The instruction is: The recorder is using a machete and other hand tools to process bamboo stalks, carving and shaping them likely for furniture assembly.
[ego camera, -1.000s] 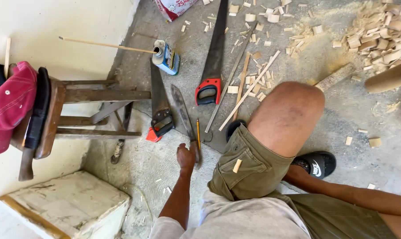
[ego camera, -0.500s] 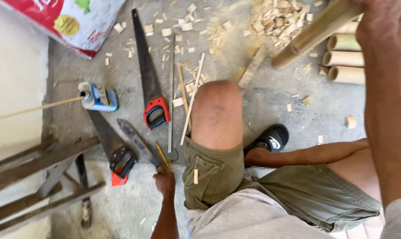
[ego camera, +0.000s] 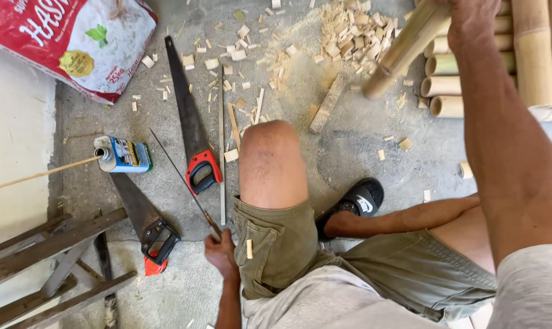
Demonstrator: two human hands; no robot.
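Tin [ego camera: 122, 155] lying far left beside two handsaws [ego camera: 193, 137]; left hand [ego camera: 220, 253] closing round thin blade tool [ego camera: 181, 176], lifting it off the floor; chips and sawdust [ego camera: 349, 30] already piling up; right hand [ego camera: 471, 18] clamping bamboo pole [ego camera: 404, 49] at an angle; uncut bamboo lengths [ego camera: 532, 55] waiting far right.

Even, soft daylight over a grey concrete floor [ego camera: 349, 152], no harsh glare

Shadows are faint and short, pooling beneath the bent knee and the black sandal [ego camera: 355, 201]; the pale wall strip on the left reads brightest; focus is sharp at centre, while the right forearm near the lens and the grey shirt at the bottom edge look soft, with wide-angle stretching toward the corners
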